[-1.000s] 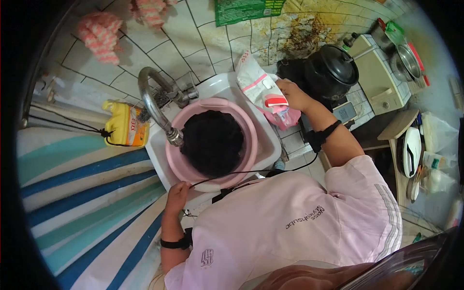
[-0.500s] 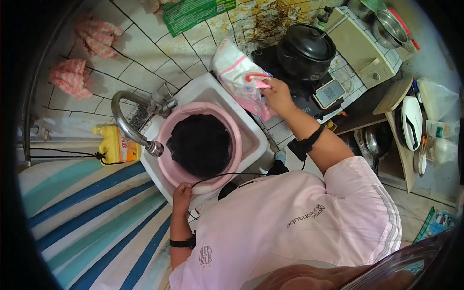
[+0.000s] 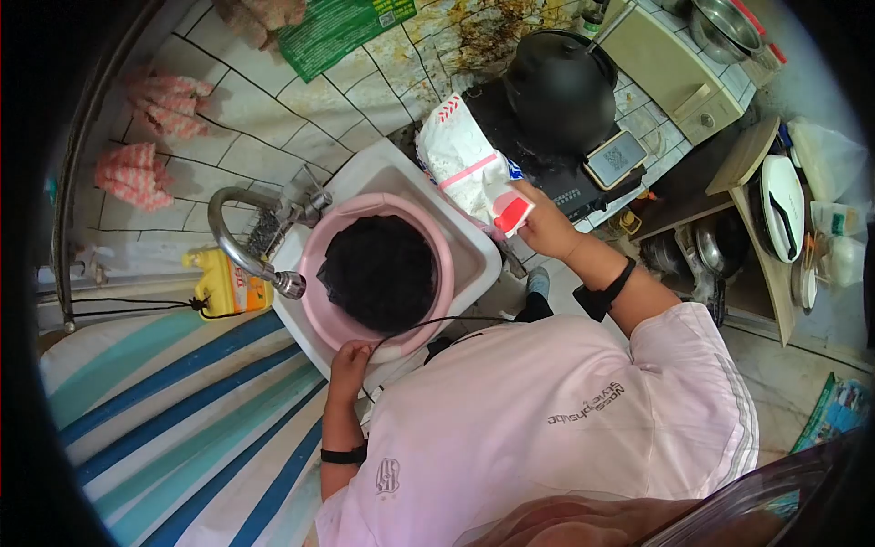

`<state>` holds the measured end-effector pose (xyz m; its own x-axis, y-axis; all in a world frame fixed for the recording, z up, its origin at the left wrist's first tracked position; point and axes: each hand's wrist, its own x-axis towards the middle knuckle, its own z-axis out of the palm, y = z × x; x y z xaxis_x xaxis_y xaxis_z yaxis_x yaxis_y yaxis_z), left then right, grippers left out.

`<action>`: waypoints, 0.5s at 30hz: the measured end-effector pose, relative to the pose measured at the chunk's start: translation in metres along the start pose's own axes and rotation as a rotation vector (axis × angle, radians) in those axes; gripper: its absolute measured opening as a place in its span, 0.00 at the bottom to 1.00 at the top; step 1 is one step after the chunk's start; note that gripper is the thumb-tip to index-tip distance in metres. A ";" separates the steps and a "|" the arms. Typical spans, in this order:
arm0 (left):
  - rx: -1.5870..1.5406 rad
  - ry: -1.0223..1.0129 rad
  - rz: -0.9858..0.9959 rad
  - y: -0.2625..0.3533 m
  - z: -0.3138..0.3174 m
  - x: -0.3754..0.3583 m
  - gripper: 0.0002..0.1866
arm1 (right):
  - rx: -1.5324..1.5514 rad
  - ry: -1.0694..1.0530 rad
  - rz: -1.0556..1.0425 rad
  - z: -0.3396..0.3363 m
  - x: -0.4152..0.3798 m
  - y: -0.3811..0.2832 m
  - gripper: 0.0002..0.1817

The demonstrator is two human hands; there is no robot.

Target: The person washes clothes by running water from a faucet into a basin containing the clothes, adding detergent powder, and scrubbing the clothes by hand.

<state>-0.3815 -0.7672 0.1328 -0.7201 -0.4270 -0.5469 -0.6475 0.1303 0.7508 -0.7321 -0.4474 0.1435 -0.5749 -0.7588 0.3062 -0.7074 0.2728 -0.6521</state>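
A pink basin (image 3: 443,273) sits in the white sink, with a heap of black cloth (image 3: 378,273) inside it. My left hand (image 3: 349,366) is closed on the basin's near rim. A thin black cable (image 3: 447,319) runs past its fingers. Over at the right edge of the sink, my right hand (image 3: 549,223) grips a white and pink plastic bag (image 3: 469,159) by its red-and-white corner. The bag hangs between the sink and the stove, and its lower part is partly hidden. The curved metal faucet (image 3: 239,232) reaches over the basin's left rim.
The white sink (image 3: 474,264) surrounds the basin. A black lidded pot (image 3: 561,96) stands on the black stove, near a phone-like device (image 3: 616,160). A yellow jug (image 3: 223,283) is left of the faucet. An open shelf (image 3: 752,219) holds pans on the right.
My right hand has turned and moved slightly down and right, tilting the bag so its red-and-white corner faces me. My left hand stays at the basin rim.
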 end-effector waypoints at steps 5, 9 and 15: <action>0.100 0.107 0.081 0.027 0.005 0.002 0.08 | 0.030 -0.077 -0.212 -0.018 0.009 -0.043 0.30; 0.079 -0.015 0.159 0.071 0.014 0.011 0.09 | 0.037 -0.163 -0.314 -0.001 0.009 -0.042 0.23; 0.129 -0.144 0.279 0.150 0.047 0.049 0.11 | -0.002 -0.206 -0.302 0.009 -0.006 -0.039 0.22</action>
<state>-0.5257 -0.7260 0.2014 -0.8958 -0.2292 -0.3807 -0.4402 0.3403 0.8309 -0.6975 -0.4590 0.1611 -0.2451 -0.9084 0.3388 -0.8338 0.0192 -0.5518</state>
